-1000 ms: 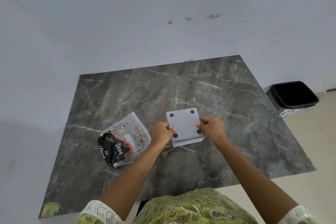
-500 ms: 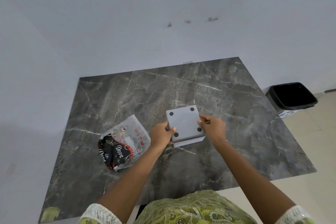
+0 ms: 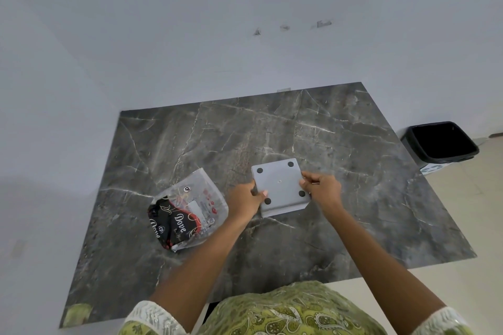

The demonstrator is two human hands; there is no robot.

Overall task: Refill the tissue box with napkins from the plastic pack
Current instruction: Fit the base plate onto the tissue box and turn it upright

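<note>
The grey tissue box (image 3: 280, 186) lies upside down on the dark marble table (image 3: 353, 171), its flat base with black round feet facing up. My left hand (image 3: 245, 200) grips its left side, thumb on the base. My right hand (image 3: 322, 189) pinches its right edge with the fingertips. To the left lies the plastic napkin pack (image 3: 187, 209), clear with a black and red "Dove" print, apart from both hands. No napkins are visible outside the pack.
A black waste bin (image 3: 441, 144) stands on the floor off the table's right edge. White walls close the table's far and left sides. My green patterned clothing (image 3: 285, 310) is at the near edge.
The box and both hands have stayed almost where they were. My right hand's fingers have loosened from a fist to a fingertip pinch on the box's right edge.
</note>
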